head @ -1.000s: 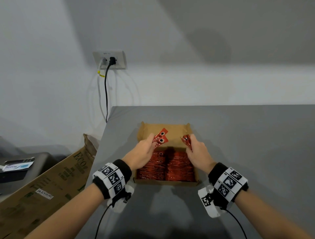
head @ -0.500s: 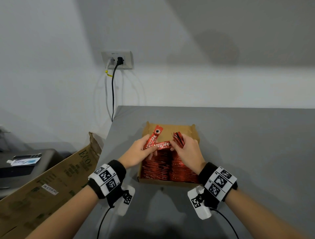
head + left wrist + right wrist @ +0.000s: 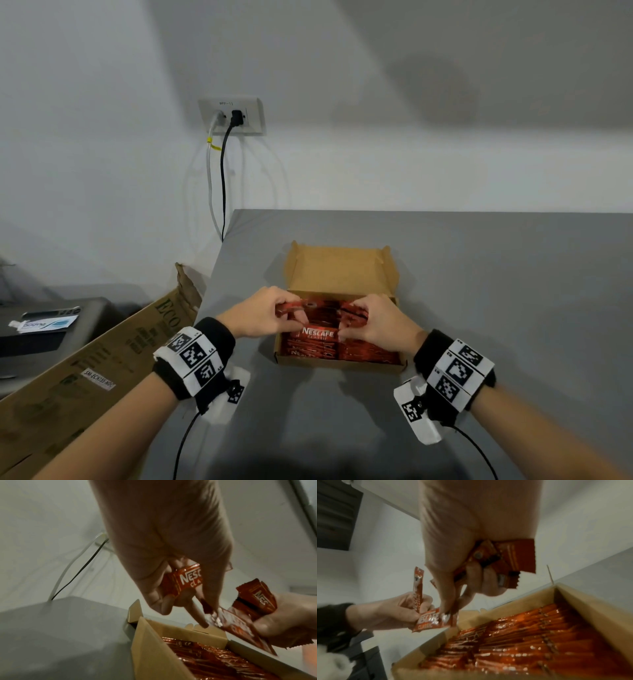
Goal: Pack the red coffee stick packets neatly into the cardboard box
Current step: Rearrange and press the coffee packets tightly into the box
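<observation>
An open cardboard box (image 3: pixel 339 270) sits on the grey table, filled with rows of red coffee stick packets (image 3: pixel 370 353). My left hand (image 3: pixel 263 315) hovers over the box's left half and pinches one red packet (image 3: pixel 185 580). My right hand (image 3: pixel 380 325) is over the middle, gripping a small bunch of packets (image 3: pixel 510 559) in its curled fingers. One packet (image 3: pixel 317 333) spans between both hands, its ends pinched by the fingertips of each. The box (image 3: pixel 583 601) appears below the right hand, its packets (image 3: pixel 530 635) lying side by side.
A large brown carton (image 3: pixel 85 370) leans beside the table's left edge. Two cables run from a wall socket (image 3: pixel 233 114) down behind the table's far left corner. A dark unit with a white tube on it (image 3: pixel 48 325) stands at the far left. Bare table (image 3: pixel 513 291) lies right of the box.
Both hands have dropped from above the lid to just over the packed rows and come together. The left hand's packets have tipped from upright to flat, and one is now held by both hands.
</observation>
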A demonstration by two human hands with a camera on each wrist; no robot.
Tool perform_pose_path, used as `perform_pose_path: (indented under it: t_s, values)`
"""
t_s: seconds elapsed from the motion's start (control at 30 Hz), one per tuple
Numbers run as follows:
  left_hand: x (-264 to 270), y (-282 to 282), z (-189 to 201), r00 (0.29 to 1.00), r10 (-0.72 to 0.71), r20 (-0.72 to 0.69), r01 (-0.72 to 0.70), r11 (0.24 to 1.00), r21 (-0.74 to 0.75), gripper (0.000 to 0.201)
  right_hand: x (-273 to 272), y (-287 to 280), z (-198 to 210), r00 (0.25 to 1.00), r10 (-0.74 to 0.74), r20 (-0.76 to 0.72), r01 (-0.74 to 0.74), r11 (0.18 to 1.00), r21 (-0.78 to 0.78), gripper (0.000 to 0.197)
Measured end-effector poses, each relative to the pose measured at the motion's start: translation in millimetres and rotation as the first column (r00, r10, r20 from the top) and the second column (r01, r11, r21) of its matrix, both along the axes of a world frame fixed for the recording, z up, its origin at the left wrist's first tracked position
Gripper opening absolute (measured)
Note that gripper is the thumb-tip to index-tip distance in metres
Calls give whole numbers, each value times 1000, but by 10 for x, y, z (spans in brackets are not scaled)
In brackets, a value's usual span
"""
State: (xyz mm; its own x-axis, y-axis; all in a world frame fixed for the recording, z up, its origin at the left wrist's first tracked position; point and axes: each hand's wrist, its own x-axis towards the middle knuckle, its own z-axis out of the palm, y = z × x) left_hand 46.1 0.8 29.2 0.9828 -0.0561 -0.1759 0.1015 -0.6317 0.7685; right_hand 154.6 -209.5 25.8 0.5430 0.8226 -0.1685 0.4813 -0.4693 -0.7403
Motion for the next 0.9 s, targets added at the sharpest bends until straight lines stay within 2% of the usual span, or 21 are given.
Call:
perform_pose_path:
  t_s: [0.07, 0.13, 0.33, 0.5, 0.6, 0.67, 0.73, 0.8, 0.87, 0.9]
  values:
    - [-11, -22, 44, 997, -43, -58, 48, 995, 93, 2, -60, 39, -19, 998, 54, 27, -51, 995, -91, 11]
    - [-23, -36, 52, 994, -52, -92, 68, 980, 189, 7, -114, 98, -67, 991, 112, 71, -101, 985, -139, 19]
    - [-44, -82, -30, 977, -68, -203, 133, 936, 325, 11, -199, 226, -108, 955, 252, 157, -200, 937, -287, 27]
    - [-47, -214, -95, 972, -81, -223, 177, 872, 457, 12, -141, 267, -87, 964, 264, 28, -241, 915, -325, 26]
    - [-48, -232, -132, 976, -65, -206, 160, 857, 489, 24, -140, 278, -48, 962, 274, 1, -258, 908, -331, 25]
    - [-31, -240, -157, 979, -67, -192, 161, 831, 532, 23, -150, 294, -50, 956, 291, 36, -257, 893, -370, 21]
    - [-19, -262, -155, 981, -75, -178, 167, 790, 590, 11, -182, 333, -61, 935, 334, 122, -256, 870, -423, 17]
    - [-10, -273, -176, 983, -75, -170, 163, 788, 594, 12, -229, 369, -46, 902, 378, 208, -248, 848, -468, 12]
    - [-3, -257, -170, 977, -84, -195, 182, 801, 570, 24, -263, 381, -45, 867, 422, 264, -250, 829, -500, 32]
    - [4, -241, -151, 972, -69, -224, 184, 816, 548, 23, -266, 383, -50, 861, 423, 283, -244, 831, -499, 40]
